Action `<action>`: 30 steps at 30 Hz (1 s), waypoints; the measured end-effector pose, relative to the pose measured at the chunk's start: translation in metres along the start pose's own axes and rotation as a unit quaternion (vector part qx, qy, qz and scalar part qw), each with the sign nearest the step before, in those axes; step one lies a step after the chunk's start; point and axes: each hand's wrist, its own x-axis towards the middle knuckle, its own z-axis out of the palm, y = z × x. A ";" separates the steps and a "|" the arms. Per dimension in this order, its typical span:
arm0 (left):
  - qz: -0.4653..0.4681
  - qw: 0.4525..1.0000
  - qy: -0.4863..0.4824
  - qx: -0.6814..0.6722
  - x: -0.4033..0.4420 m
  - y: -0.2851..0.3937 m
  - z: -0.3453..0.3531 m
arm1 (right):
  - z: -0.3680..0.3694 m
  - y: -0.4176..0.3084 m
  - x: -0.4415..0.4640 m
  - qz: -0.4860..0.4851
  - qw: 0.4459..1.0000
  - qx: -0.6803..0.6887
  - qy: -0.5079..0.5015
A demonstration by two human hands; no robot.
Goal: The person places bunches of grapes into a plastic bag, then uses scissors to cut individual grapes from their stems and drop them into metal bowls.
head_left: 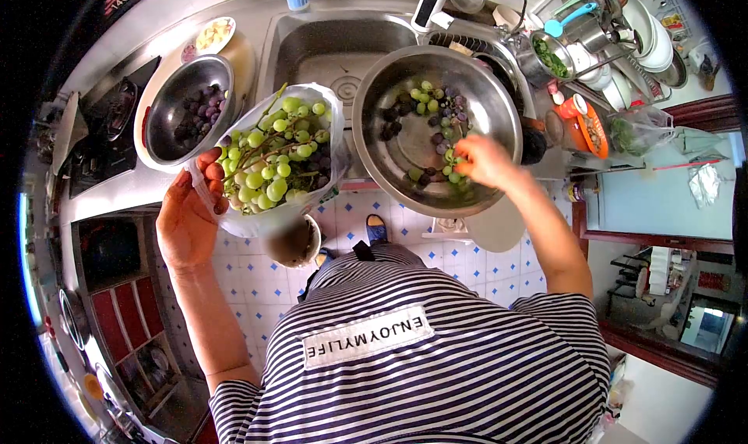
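Observation:
My left hand (191,218) is closed on the rim of a white plastic bag (336,144). Inside the bag lie green grapes (273,163) on their stems, with some dark ones among them. My right hand (487,163) reaches into a large steel basin (386,77). Its fingers, slightly blurred, are closed at a few green grapes (449,162) near the basin's right side. Loose dark grapes (393,120) and more green ones are spread over the basin floor. A smaller metal bowl (160,128) with dark grapes (204,113) stands to the left of the bag.
Behind the bag is the steel sink (343,35), with the basin at its right front. A white plate of food pieces (228,27) sits at the back left. Dishes, a pot of greens (549,58) and an orange tray (594,132) crowd the right. Below stands a bin (310,249).

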 end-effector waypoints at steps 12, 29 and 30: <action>0.010 0.999 0.040 0.018 -0.003 0.001 0.012 | 0.022 -0.009 0.007 -0.068 0.987 -0.147 0.016; -0.005 1.000 0.007 -0.013 -0.002 0.000 -0.006 | 0.019 0.014 0.058 0.156 0.927 0.323 0.104; 0.003 1.000 0.004 -0.013 -0.002 -0.001 -0.008 | 0.015 -0.002 0.063 0.146 0.929 0.326 0.100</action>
